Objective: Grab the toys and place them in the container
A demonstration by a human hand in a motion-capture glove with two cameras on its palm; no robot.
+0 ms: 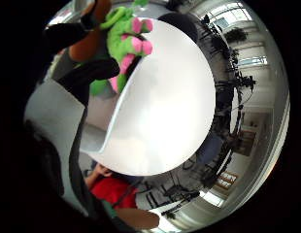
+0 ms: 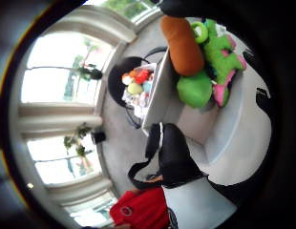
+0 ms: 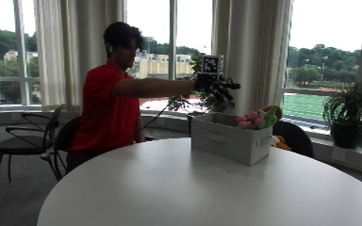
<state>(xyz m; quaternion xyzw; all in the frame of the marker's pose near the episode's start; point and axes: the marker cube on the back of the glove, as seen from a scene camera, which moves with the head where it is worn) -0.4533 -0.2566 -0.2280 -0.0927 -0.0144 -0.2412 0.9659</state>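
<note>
A grey fabric container [image 3: 230,140] stands on the round white table [image 3: 187,188]. A green and pink plush toy [image 3: 257,119] sticks out of its top at the far side. My gloved right hand [image 3: 213,87] hovers above the container's far left corner at the end of an outstretched arm, fingers relaxed and holding nothing. The thumb side palm view looks down into the container [image 2: 198,128], where the green toy [image 2: 210,64] lies beside an orange plush toy [image 2: 184,45]. A gloved finger [image 2: 173,160] shows there, with nothing in it.
A black chair [image 3: 294,136] stands just behind the container, and several colourful toys [image 2: 136,86] lie on it. More chairs [image 3: 24,141] stand at the left. A potted plant [image 3: 350,115] sits on the window sill at the right.
</note>
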